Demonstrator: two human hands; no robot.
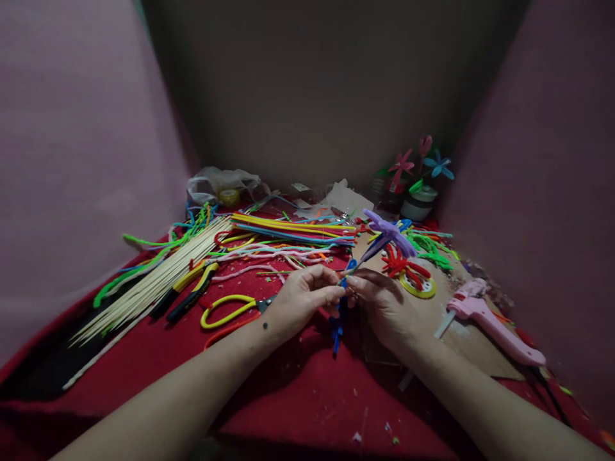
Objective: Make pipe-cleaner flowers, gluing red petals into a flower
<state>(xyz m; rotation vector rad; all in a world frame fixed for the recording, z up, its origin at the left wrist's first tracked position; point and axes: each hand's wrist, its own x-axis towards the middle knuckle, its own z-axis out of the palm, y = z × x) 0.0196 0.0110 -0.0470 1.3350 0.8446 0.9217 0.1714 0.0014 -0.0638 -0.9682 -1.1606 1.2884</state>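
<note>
In the middle of the head view my left hand (310, 291) and my right hand (377, 301) meet fingertip to fingertip. Both pinch the stem of a purple pipe-cleaner flower (391, 234), which tilts up and to the right. Blue pipe cleaner (337, 333) hangs below my fingers, and a bit of it shows above them. Exactly how it joins the stem is hidden by the fingers. Yellow-handled scissors (228, 309) lie beside my left wrist. Past my right hand sit a red pipe-cleaner bundle (403, 264) and a yellow tape roll (418, 285).
A pink glue gun (494, 320) rests on cardboard (432, 339) at right. Yellow-black pliers (192, 291) and bamboo sticks (158, 282) lie at left. Pipe cleaners (293, 229) spread behind my hands. A jar (419, 203) and finished flowers (438, 165) stand at the back right.
</note>
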